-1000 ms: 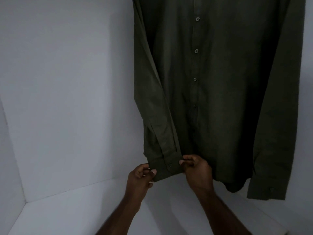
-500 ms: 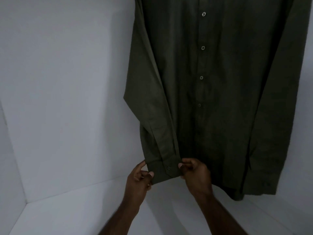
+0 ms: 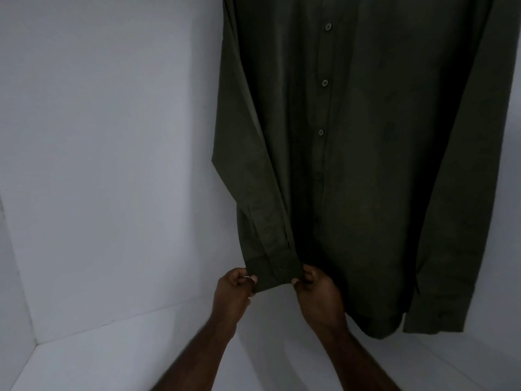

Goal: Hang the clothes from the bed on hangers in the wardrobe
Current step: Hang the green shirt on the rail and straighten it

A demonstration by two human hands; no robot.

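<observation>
Shirt point(image 3: 366, 165) hangs in white wardrobe point(image 3: 98, 136). Left hand point(image 3: 232, 292) and right hand point(image 3: 317, 294) each pinch cuff point(image 3: 272, 273), fingers curled.

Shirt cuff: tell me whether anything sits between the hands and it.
Nothing visible does. The left hand and right hand already pinch the two ends of the cuff of the hanging dark green shirt.
</observation>
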